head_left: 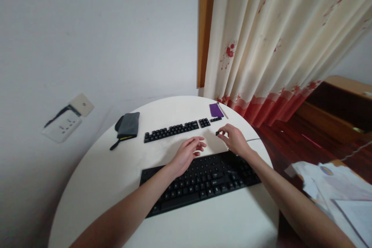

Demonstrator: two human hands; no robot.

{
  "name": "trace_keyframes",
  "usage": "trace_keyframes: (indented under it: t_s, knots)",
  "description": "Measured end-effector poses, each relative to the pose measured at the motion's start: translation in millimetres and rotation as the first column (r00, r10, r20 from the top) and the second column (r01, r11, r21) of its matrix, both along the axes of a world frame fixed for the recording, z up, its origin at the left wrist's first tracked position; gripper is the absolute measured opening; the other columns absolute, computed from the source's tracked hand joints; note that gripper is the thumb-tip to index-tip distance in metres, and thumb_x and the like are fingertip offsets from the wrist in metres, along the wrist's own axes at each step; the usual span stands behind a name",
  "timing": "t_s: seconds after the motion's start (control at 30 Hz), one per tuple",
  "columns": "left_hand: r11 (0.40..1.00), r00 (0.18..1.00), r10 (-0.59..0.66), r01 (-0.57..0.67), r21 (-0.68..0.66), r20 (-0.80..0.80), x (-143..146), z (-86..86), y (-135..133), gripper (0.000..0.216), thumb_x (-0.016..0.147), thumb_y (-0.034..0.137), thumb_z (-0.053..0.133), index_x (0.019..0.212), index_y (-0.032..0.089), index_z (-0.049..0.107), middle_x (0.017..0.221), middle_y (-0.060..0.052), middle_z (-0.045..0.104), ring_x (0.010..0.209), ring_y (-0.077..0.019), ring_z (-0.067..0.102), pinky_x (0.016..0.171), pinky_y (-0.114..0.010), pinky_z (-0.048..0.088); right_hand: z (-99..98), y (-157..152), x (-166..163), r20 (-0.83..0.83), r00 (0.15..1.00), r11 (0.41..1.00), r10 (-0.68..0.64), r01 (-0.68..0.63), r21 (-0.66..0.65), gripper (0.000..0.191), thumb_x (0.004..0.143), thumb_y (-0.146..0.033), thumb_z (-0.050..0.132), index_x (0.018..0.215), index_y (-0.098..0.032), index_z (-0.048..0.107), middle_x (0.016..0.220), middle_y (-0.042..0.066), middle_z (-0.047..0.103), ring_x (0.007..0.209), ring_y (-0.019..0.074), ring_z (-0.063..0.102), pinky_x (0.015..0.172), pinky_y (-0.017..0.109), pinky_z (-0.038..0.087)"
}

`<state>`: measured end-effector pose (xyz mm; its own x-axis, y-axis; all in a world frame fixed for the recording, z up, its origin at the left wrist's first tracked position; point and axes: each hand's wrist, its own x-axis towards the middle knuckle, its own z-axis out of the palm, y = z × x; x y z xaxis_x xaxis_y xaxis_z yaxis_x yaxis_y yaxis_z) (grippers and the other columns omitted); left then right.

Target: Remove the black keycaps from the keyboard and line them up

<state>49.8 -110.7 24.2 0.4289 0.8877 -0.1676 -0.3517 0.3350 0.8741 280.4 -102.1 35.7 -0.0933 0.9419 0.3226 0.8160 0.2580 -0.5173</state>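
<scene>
Pinched keycap (217,133) in right grip (235,140); held left hand (187,155) half-open, empty; had loose keycaps (171,131) lined beyond keyboard (180,200), with many keys (200,176) seated.

Illumination is moderate and diffuse; source position cannot be determined. Soft shadows fall on the table (101,190) beyond and right of the keyboard (203,178). Left of the keyboard, the wall (116,38) darkens downward and wide-angle distortion skews the socket plate (62,127). Fine keyboard detail is blurred.
</scene>
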Motion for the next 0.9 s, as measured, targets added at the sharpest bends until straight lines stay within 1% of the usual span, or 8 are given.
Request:
trace_keyframes:
  t_s: [0.07, 0.13, 0.27, 0.33, 0.43, 0.6, 0.77, 0.9]
  knots:
    - [0.998, 0.998, 0.056, -0.056, -0.027, 0.000, -0.9, -1.3, 2.6, 0.029, 0.086, 0.037, 0.064, 0.103, 0.014, 0.065, 0.089, -0.007, 0.064, 0.074, -0.0120, 0.055, 0.063, -0.023, 0.039, -6.6, 27.7, 15.2, 0.043, 0.997, 0.996, -0.068, 0.071, -0.056, 0.014, 0.082, -0.026, 0.066, 0.092, -0.018, 0.073, 0.085, 0.005, 0.069, 0.079, 0.0197, 0.062, 0.074, 0.029, 0.044]
    - [0.996, 0.997, 0.079, -0.079, -0.052, 0.015, -1.4, -1.9, 4.1, 0.027, 0.085, 0.036, 0.065, 0.099, 0.014, 0.064, 0.083, -0.005, 0.061, 0.071, -0.0111, 0.053, 0.061, -0.022, 0.037, -14.5, 49.8, 24.3, 0.059, 0.995, 0.992, -0.083, 0.088, -0.087, 0.014, 0.081, -0.024, 0.066, 0.089, -0.017, 0.074, 0.084, 0.007, 0.071, 0.079, 0.0204, 0.064, 0.073, 0.029, 0.044]
    - [0.997, 0.997, 0.062, -0.060, -0.055, 0.035, -0.9, -2.4, 4.8, 0.024, 0.084, 0.036, 0.064, 0.094, 0.014, 0.063, 0.075, -0.002, 0.056, 0.065, -0.0099, 0.049, 0.056, -0.022, 0.033, -27.7, 73.0, 27.0, 0.083, 0.994, 0.984, -0.074, 0.087, -0.153, 0.013, 0.080, -0.020, 0.065, 0.087, -0.017, 0.075, 0.083, 0.006, 0.073, 0.077, 0.0190, 0.065, 0.070, 0.025, 0.043]
    - [0.997, 0.998, 0.054, -0.052, -0.051, 0.030, -0.4, -2.7, 4.6, 0.023, 0.084, 0.036, 0.064, 0.090, 0.013, 0.063, 0.073, -0.001, 0.055, 0.063, -0.0097, 0.047, 0.055, -0.022, 0.031, -31.8, 77.2, 25.9, 0.096, 0.992, 0.979, -0.082, 0.098, -0.180, 0.013, 0.079, -0.021, 0.066, 0.088, -0.018, 0.075, 0.084, 0.005, 0.074, 0.077, 0.0182, 0.066, 0.068, 0.023, 0.042]
    - [0.997, 0.998, 0.059, -0.058, -0.058, 0.019, 0.1, -3.3, 4.6, 0.023, 0.084, 0.036, 0.063, 0.087, 0.013, 0.063, 0.072, -0.001, 0.054, 0.063, -0.0096, 0.047, 0.054, -0.023, 0.030, -36.6, 78.6, 25.7, 0.125, 0.982, 0.964, -0.139, 0.163, -0.208, 0.017, 0.077, -0.024, 0.069, 0.092, -0.017, 0.074, 0.085, 0.007, 0.074, 0.077, 0.0190, 0.066, 0.065, 0.023, 0.041]
    - [0.997, 0.999, 0.050, -0.049, -0.061, 0.017, -0.1, -4.5, 5.6, 0.023, 0.085, 0.036, 0.061, 0.087, 0.013, 0.062, 0.071, -0.001, 0.053, 0.062, -0.0096, 0.046, 0.053, -0.023, 0.028, -41.9, 77.9, 25.7, 0.164, 0.958, 0.934, -0.233, 0.268, -0.235, 0.015, 0.077, -0.031, 0.070, 0.084, -0.017, 0.073, 0.084, 0.009, 0.073, 0.077, 0.0215, 0.067, 0.063, 0.025, 0.039]
    - [0.997, 0.999, 0.049, -0.048, -0.062, 0.017, 0.0, -3.4, 5.7, 0.023, 0.085, 0.036, 0.061, 0.087, 0.013, 0.062, 0.071, -0.001, 0.053, 0.061, -0.0092, 0.045, 0.052, -0.023, 0.027, -39.9, 85.4, 19.6, 0.173, 0.950, 0.920, -0.259, 0.297, -0.255, 0.014, 0.078, -0.032, 0.068, 0.082, -0.019, 0.072, 0.085, 0.009, 0.073, 0.082, 0.0229, 0.067, 0.063, 0.025, 0.039]
    - [0.996, 0.998, 0.054, -0.053, -0.073, 0.011, 0.7, 0.5, 4.5, 0.023, 0.084, 0.036, 0.061, 0.085, 0.013, 0.061, 0.069, 0.000, 0.052, 0.059, -0.0088, 0.044, 0.052, -0.023, 0.026, -38.3, 92.3, 14.4, 0.175, 0.948, 0.916, -0.265, 0.304, -0.260, 0.015, 0.078, -0.031, 0.067, 0.086, -0.019, 0.072, 0.088, 0.009, 0.074, 0.085, 0.0237, 0.067, 0.063, 0.025, 0.040]
